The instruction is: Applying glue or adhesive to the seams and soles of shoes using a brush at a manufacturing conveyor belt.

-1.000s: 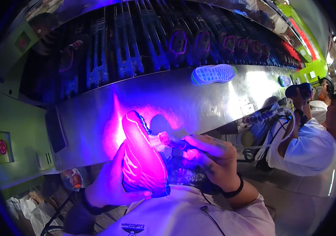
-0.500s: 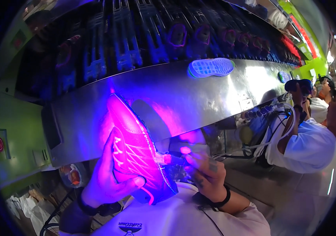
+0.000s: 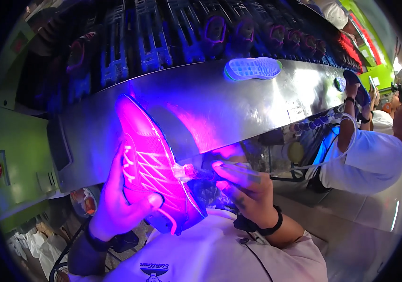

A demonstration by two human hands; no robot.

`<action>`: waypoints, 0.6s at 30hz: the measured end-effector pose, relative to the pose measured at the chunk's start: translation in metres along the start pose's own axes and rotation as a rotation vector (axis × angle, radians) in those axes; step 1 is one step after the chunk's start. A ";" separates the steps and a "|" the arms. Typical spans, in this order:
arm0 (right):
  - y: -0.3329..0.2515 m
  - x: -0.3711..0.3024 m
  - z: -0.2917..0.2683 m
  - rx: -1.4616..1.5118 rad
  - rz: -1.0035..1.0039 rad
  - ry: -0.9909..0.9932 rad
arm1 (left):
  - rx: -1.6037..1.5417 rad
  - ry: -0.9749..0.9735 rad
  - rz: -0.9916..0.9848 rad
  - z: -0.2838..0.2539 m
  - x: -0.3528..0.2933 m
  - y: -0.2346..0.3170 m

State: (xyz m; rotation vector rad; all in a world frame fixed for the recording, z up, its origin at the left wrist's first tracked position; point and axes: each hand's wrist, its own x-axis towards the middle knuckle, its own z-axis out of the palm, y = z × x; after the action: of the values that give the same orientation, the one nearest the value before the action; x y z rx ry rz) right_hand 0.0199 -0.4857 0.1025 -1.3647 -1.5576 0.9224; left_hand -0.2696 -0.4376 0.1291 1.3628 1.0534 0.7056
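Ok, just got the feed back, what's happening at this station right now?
A person holds a pink-glowing shoe in the left hand, sole side away, under violet light. The right hand presses a small brush-like tool against the shoe's side. In front runs a shiny metal conveyor shelf with a loose pale sole lying on it, and racks of shoes behind. To the right, a co-worker in a white shirt handles another shoe.
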 end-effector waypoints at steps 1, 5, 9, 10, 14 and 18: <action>0.001 -0.002 0.000 0.008 -0.007 -0.003 | 0.071 0.010 0.047 -0.004 0.000 -0.006; 0.002 -0.006 -0.001 0.008 -0.003 -0.034 | 0.028 0.055 0.009 -0.008 0.002 -0.004; 0.000 -0.008 -0.006 0.014 0.082 -0.091 | -0.019 0.104 -0.002 -0.010 0.005 -0.008; 0.000 -0.008 -0.007 0.018 0.095 -0.091 | -0.023 0.103 -0.003 -0.014 0.004 -0.011; -0.003 -0.007 -0.010 -0.005 0.122 -0.108 | 0.135 0.184 -0.034 -0.020 0.004 -0.016; -0.002 -0.009 -0.012 -0.073 0.084 -0.107 | 0.111 0.234 -0.075 -0.018 0.004 -0.014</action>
State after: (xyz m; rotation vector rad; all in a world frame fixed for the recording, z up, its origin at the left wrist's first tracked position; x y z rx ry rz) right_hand 0.0310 -0.4948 0.1078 -1.4625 -1.6393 1.0130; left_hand -0.2867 -0.4277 0.1169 1.3501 1.3390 0.7736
